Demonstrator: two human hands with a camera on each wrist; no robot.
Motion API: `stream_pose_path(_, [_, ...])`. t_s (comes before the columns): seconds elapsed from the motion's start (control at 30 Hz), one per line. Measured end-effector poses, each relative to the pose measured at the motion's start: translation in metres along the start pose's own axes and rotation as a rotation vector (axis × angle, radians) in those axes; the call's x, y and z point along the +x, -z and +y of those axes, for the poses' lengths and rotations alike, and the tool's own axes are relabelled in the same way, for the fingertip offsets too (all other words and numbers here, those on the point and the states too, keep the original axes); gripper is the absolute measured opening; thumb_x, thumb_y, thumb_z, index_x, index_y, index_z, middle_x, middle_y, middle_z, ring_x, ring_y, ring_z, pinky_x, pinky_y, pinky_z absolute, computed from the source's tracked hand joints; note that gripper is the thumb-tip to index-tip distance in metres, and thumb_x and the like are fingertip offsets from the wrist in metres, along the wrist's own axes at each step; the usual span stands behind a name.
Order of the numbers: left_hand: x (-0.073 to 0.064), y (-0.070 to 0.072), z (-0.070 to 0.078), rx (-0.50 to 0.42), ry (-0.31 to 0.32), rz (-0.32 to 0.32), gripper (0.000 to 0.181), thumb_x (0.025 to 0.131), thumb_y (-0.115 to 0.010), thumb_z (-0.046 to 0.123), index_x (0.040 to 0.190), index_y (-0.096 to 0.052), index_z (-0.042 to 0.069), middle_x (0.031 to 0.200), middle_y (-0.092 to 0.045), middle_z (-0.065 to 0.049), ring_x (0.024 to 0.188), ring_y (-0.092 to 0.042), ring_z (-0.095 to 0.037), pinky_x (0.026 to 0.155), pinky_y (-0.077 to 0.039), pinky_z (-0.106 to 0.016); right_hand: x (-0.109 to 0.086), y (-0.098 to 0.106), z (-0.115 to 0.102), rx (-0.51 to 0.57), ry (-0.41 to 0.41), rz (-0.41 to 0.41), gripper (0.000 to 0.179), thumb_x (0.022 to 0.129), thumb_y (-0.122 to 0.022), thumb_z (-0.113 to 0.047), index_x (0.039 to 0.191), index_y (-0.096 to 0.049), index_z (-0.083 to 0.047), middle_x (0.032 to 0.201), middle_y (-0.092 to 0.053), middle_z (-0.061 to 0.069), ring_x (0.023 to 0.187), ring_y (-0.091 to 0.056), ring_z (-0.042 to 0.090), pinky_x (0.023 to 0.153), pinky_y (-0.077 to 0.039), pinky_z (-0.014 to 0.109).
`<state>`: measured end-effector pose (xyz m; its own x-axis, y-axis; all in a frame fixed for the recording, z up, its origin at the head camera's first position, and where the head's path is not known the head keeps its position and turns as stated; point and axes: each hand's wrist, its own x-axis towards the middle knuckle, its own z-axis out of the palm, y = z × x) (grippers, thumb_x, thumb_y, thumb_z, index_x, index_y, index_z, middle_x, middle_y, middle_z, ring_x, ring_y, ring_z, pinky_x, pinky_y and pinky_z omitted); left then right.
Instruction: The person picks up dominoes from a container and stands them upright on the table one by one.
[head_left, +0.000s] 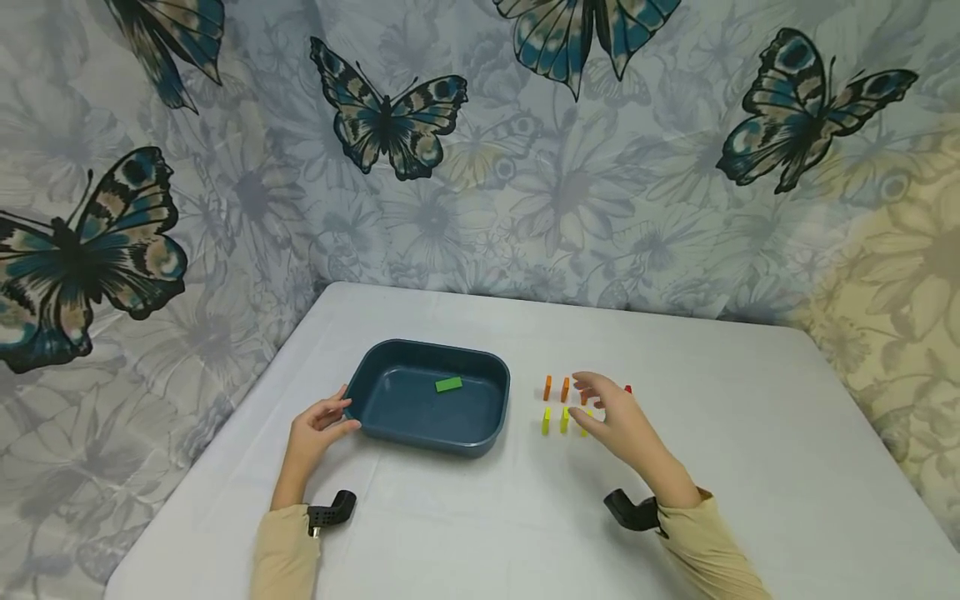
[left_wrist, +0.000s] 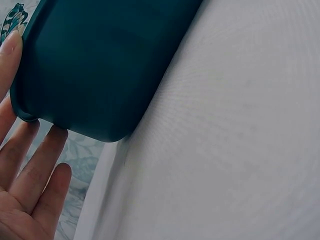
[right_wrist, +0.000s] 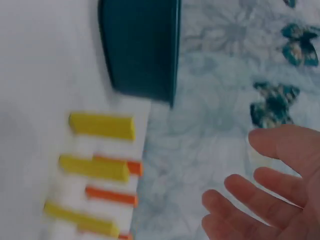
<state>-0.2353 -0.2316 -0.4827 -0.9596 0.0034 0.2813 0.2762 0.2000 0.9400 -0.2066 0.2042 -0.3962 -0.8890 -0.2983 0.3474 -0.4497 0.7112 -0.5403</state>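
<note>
A dark blue-green rectangular dish [head_left: 427, 442] with rounded corners sits on the table. One flat green block [head_left: 448, 384] lies inside it. My left hand [head_left: 318, 429] touches the dish's left end, its fairly straight fingers against the outer wall and the thumb at the near corner. To the right of the dish, small thin blocks stand on end in two rows: orange blocks [head_left: 565, 389] behind, yellow blocks [head_left: 546, 421] in front. Over the right part of these rows hovers my right hand [head_left: 617, 421], thumb and fingers spread apart with nothing between them. It partly hides several blocks.
A red block [head_left: 628, 389] shows just beyond the right hand. White cloth covers the table [head_left: 480, 525]. Behind and to the left hangs a floral fabric [head_left: 570, 200] printed with butterflies. Each wrist carries a black camera mount [head_left: 632, 510].
</note>
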Motion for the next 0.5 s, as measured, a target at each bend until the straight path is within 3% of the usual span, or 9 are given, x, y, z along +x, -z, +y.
stream_pose_path(0.17, [0.002,0.001,0.001,0.001,-0.006,-0.005,0.038,0.071,-0.075,0.007,0.103,-0.061,-0.007,0.127,-0.048,-0.014,0.097,-0.055,-0.006,0.082,-0.046,-0.023,0.034,-0.024,-0.028,0.038,0.101,-0.116,0.035,0.08,-0.067,-0.006,0.111,-0.055,0.003,0.098,-0.06,0.011,0.087,-0.057,0.026,0.073,-0.05,0.038])
stream_pose_path(0.27, [0.001,0.001,0.001,-0.01,-0.006,-0.002,0.038,0.071,-0.075,0.004,0.103,-0.061,-0.009,0.127,-0.047,-0.015,0.096,-0.056,-0.007,0.082,-0.046,-0.023,0.055,-0.043,-0.042,0.173,0.117,-0.21,0.042,0.082,-0.065,-0.007,0.119,-0.049,0.003,0.103,-0.057,0.013,0.087,-0.058,0.025,0.073,-0.05,0.032])
stream_pose_path(0.4, [0.0,0.001,0.004,-0.029,-0.011,0.003,0.036,0.071,-0.073,-0.002,0.104,-0.06,-0.011,0.127,-0.045,-0.018,0.095,-0.057,-0.011,0.083,-0.046,-0.026,0.079,-0.065,-0.064,0.419,0.043,-0.276,0.055,0.085,-0.061,-0.006,0.131,-0.032,0.007,0.112,-0.05,0.022,0.089,-0.057,0.029,0.074,-0.05,0.029])
stream_pose_path(0.5, [-0.001,0.004,0.004,-0.024,-0.008,-0.009,0.036,0.072,-0.072,-0.001,0.104,-0.06,-0.011,0.128,-0.044,-0.019,0.096,-0.057,-0.013,0.085,-0.045,-0.028,0.094,-0.084,-0.072,0.466,-0.032,-0.284,0.055,0.086,-0.06,-0.006,0.131,-0.032,0.008,0.115,-0.049,0.024,0.092,-0.056,0.031,0.075,-0.05,0.031])
